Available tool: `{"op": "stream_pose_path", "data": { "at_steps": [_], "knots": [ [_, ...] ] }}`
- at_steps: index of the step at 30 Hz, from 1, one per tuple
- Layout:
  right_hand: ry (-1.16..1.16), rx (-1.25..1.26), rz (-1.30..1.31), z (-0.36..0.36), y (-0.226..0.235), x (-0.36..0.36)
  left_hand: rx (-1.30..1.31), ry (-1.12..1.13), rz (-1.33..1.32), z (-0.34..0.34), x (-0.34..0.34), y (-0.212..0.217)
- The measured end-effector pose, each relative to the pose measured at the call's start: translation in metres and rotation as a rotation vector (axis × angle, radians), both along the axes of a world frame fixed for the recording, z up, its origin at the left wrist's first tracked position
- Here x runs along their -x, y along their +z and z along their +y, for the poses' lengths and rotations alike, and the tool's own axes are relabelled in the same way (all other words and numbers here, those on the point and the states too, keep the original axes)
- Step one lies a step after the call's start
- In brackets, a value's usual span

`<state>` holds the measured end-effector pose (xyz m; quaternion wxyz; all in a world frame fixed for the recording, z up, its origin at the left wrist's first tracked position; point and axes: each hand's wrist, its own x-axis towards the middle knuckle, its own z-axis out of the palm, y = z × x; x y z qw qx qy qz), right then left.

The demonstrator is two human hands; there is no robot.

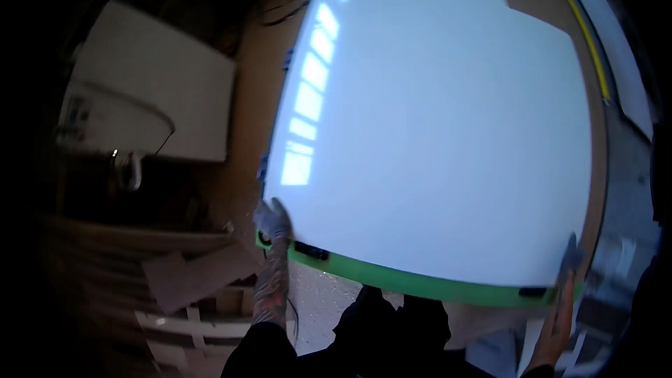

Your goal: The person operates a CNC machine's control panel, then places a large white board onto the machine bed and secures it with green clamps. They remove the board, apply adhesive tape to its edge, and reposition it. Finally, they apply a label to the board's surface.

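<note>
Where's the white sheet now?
Head view, centre to upper right: the white sheet lies just beyond the green strip, left hand and right hand at its near corners.

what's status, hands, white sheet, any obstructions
Grey-gloved left hand at near left corner of glossy white sheet; grey-gloved right hand at near right. Sheet lying flat. Black fittings along green front edge.

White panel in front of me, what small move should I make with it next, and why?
Perhaps a slight nudge of the white panel to square it with the green front edge: your left hand and right hand are at its two near corners, and a brown strip shows along its right side. The wide lens bends edges, so check by eye.
</note>
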<state>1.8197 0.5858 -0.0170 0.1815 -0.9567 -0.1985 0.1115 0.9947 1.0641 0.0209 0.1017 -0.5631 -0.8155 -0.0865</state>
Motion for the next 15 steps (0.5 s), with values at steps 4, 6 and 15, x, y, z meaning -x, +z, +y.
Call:
{"op": "stream_pose_path", "data": {
  "at_steps": [4,6,15],
  "knots": [
    [0.029,-0.001,0.04,0.034,-0.007,-0.007,-0.126,-0.03,-0.113,-0.002,0.006,-0.002],
    [0.045,-0.01,0.051,0.054,-0.001,-0.017,-0.125,-0.049,-0.185,-0.002,0.009,-0.003],
    [-0.001,0.211,-0.359,0.059,0.007,-0.001,-0.157,0.029,-0.19,-0.005,0.001,0.0]
  ]
}}
